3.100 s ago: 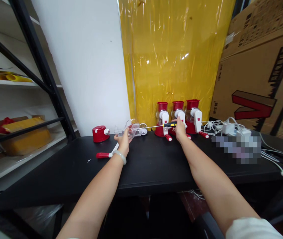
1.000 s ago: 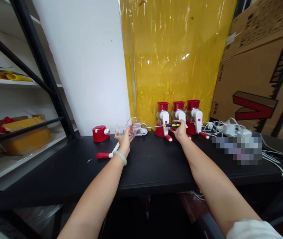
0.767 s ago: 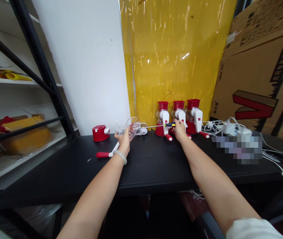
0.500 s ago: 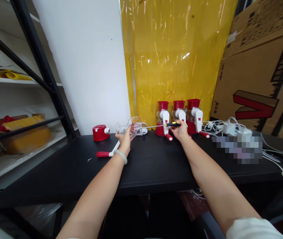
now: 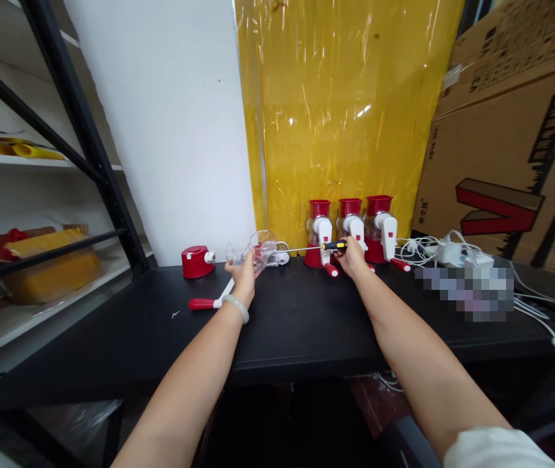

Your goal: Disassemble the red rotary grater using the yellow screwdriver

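Head view, our only one. Just changed: the right hand (image 5: 354, 258) is now closed narrowly round the handle of a slim metal-shafted screwdriver with black-and-yellow handle (image 5: 335, 245); half a second ago its fingers were looser and more handle showed. The shaft still runs left to the right end of the transparent rounded plastic housing (image 5: 268, 247), which we see in about the same place. We judge this a fresh grip between turns, work going on at the same spot, no part off yet. Whether the tip sits in a screw: too small, we can't tell.

The left hand (image 5: 244, 276), with a pale smooth bangle (image 5: 236, 308), holds the housing at its near side, thumb on top. The housing is over the black flat-topped table (image 5: 287, 338), towards its back edge; resting or lifted, we can't tell.

Counts, placed from the housing: one housing, one screwdriver to its right. Left of it, one round red plastic piece with a white knob (image 5: 194, 262). Near-left, one white crank with a red grip (image 5: 203, 303); attached or loose, unclear. Right, three upright red-white-clear drum graters (image 5: 321, 235), the middle one partly behind the right hand. Far right, tangled white cables (image 5: 413, 247), uncountable, and one big brown cardboard box (image 5: 492, 149).
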`<state>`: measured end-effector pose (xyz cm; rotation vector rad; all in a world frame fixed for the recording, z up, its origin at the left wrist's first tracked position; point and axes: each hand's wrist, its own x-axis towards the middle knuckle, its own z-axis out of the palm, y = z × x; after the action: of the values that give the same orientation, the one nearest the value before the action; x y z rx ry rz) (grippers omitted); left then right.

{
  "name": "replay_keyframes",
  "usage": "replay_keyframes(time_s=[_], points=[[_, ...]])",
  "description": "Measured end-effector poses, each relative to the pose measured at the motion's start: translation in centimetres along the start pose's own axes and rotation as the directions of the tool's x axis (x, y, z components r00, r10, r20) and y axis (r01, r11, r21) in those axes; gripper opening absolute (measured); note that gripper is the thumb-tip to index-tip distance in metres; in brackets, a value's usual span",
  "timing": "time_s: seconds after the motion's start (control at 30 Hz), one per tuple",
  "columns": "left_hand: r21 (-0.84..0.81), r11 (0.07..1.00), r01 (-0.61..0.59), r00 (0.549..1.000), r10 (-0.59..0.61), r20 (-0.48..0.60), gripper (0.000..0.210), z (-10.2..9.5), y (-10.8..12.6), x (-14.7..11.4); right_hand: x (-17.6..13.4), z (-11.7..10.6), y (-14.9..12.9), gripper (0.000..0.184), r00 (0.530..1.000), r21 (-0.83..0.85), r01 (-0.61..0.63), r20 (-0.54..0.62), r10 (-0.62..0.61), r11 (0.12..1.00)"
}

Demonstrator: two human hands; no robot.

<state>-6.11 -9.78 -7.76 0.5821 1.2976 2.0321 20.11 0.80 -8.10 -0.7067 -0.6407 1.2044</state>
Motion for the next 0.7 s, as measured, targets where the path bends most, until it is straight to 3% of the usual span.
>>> replay_keyframes(time_s=[0.2, 0.47, 0.57, 0.7], points=[[-0.017, 1.000, -0.001, 1.000, 0.001, -0.010, 0.074, 0.1, 0.0, -0.1, -0.5, -0.3, -0.9, 0.006, 0.996, 0.172, -0.075, 0.054, 0.066, 0.982], [-0.011, 1.000, 0.007, 1.000, -0.007, -0.006, 0.073, 0.1, 0.1, 0.1, 0.1, -0.1, 0.0, 0.036, 0.999, -0.040, 0.045, -0.024, -0.046, 0.998], [-0.016, 1.000, 0.009, 1.000, -0.010, -0.016, 0.073, 0.0, 0.1, 0.0, 0.3, -0.2, 0.5, 0.034, 0.996, -0.116, 0.090, -0.004, -0.091, 0.989], [-0.033, 0.999, 0.006, 1.000, -0.006, -0.010, 0.077, 0.1, 0.3, -0.1, 0.3, 0.0, 0.4, 0.019, 0.998, -0.017, 0.056, -0.003, -0.056, 0.998]])
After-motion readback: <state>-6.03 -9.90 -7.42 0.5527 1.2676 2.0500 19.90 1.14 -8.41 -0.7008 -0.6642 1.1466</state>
